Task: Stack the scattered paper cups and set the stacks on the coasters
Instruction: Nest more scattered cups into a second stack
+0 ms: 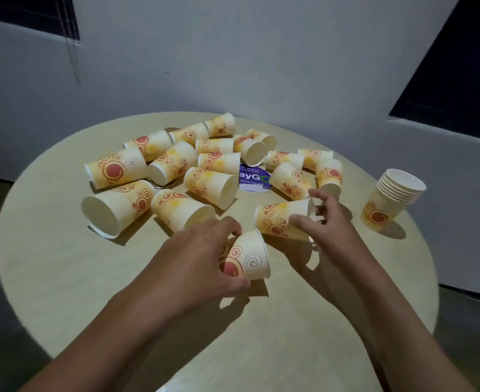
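Paper cups lie scattered mid-table; one stack stands upright right. Left hand grips a cup; right hand pinches another cup. Risk: thin walls crushing, misaligned nesting.

- My left hand grips a paper cup at six o'clock on the round table.
- My right hand holds a lying cup.
- A stack stands at three o'clock.
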A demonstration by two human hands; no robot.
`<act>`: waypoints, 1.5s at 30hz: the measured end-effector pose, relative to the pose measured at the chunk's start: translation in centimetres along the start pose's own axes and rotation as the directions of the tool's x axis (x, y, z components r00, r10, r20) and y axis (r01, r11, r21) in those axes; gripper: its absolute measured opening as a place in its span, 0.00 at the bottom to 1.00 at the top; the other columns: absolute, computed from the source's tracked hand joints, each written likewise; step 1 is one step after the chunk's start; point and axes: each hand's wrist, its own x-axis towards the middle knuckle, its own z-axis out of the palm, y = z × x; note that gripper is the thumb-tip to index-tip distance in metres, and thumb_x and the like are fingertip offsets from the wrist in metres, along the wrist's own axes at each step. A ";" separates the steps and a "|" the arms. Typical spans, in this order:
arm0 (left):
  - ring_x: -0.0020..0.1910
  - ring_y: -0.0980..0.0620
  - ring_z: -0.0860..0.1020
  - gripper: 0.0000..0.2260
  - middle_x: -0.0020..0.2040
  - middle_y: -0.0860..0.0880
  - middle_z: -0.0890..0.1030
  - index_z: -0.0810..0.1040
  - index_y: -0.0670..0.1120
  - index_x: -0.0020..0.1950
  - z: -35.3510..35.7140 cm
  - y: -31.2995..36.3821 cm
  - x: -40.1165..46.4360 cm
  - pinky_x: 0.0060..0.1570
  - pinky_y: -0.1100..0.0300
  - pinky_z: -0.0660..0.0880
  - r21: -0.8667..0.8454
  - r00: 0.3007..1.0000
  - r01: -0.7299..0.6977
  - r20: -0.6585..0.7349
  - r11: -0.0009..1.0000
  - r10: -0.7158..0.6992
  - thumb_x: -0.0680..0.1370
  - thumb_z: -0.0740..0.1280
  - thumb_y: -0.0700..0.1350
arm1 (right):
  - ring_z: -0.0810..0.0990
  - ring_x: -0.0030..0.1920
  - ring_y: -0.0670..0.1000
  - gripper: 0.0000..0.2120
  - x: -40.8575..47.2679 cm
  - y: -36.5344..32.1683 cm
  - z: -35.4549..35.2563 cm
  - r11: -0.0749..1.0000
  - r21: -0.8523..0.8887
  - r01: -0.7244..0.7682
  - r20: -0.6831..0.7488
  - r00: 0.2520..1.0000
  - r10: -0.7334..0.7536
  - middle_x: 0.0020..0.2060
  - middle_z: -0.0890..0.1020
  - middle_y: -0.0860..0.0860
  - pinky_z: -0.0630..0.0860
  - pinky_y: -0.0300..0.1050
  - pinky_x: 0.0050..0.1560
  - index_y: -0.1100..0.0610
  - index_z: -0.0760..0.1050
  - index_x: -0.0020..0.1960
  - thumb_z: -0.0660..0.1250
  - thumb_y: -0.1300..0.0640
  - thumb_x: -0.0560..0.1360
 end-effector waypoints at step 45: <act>0.54 0.54 0.76 0.34 0.62 0.56 0.75 0.65 0.60 0.67 4.4 3.0 4.3 0.47 0.56 0.81 -0.247 0.962 0.006 -0.263 0.969 -0.073 0.66 0.75 0.63 | 0.84 0.61 0.53 0.26 -0.1 -0.8 -1.4 0.794 0.606 -0.058 0.211 0.973 -0.090 0.53 0.88 0.49 0.79 0.53 0.63 0.53 0.75 0.65 0.78 0.52 0.70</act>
